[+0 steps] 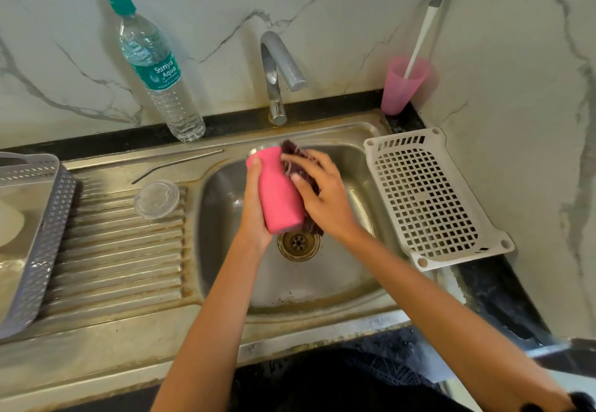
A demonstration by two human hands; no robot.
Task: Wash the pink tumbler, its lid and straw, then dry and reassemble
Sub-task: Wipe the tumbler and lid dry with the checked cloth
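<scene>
Early in the job, by the look of it: washing only, with rinsing, drying and reassembly all to come. Over the basin of the steel sink [322, 285], beneath the tap [278, 69] (no stream visible from the spout), held tilted above the drain: the pink tumbler [277, 192], mouth toward the back wall, base toward the camera. Being scrubbed on the outside, so judged not yet finished; no suds to be seen, and the inside out of sight. Off to the left on the ribbed drainboard [122, 260], well apart from the tumbler, lying flat: the clear lid [157, 198]. Just behind that, along the sink's back ledge: the bent metal straw [177, 163]. Both off the tumbler and touched by neither hand; washed or unwashed, impossible to tell. Now the hands. Left hand [254, 218] wrapped round the tumbler's left side from below, thumb up along the pink wall, fingers hidden behind it, clamped firmly on. Right hand [325, 195] curled over a dark maroon scrubber [295, 156], pressing it against the tumbler's right side, with tufts showing past the fingertips and again below the palm near the base.
</scene>
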